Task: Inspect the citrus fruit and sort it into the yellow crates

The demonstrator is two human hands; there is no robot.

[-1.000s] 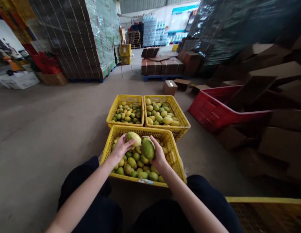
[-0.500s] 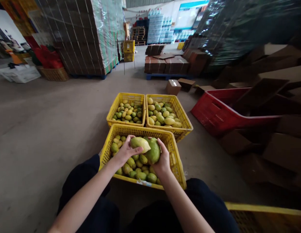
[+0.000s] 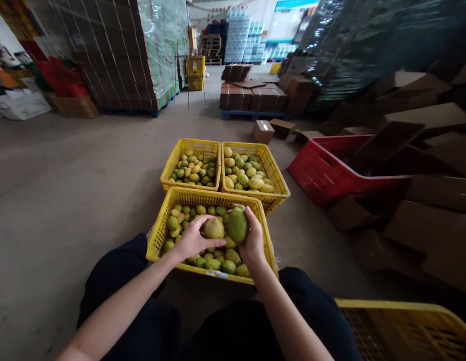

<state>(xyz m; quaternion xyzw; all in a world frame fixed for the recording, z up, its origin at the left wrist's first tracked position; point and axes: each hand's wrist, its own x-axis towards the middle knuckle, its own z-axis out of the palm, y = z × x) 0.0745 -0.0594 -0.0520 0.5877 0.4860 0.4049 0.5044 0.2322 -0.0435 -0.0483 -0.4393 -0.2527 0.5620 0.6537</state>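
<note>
My left hand (image 3: 195, 236) is closed around a yellowish lemon (image 3: 213, 228), thumb below it and fingers above, with one end of the fruit facing me. In my right hand (image 3: 254, 235) is a larger green lemon (image 3: 238, 225), gripped from its right side and standing roughly upright. The two fruits are side by side with a narrow gap. Both hands are above a yellow plastic crate (image 3: 270, 250), which holds many green and yellow lemons (image 3: 213, 263).
Behind the near crate stand two more yellow crates of lemons, a left crate (image 3: 163, 175) and a right crate (image 3: 280, 175). A red crate (image 3: 315, 173) with cardboard (image 3: 424, 220) lies to the right. Another yellow crate (image 3: 391, 307) is at lower right.
My left hand has turned its lemon from lying sideways to end-on and drawn it slightly away from the green one. The view has shifted slightly.
</note>
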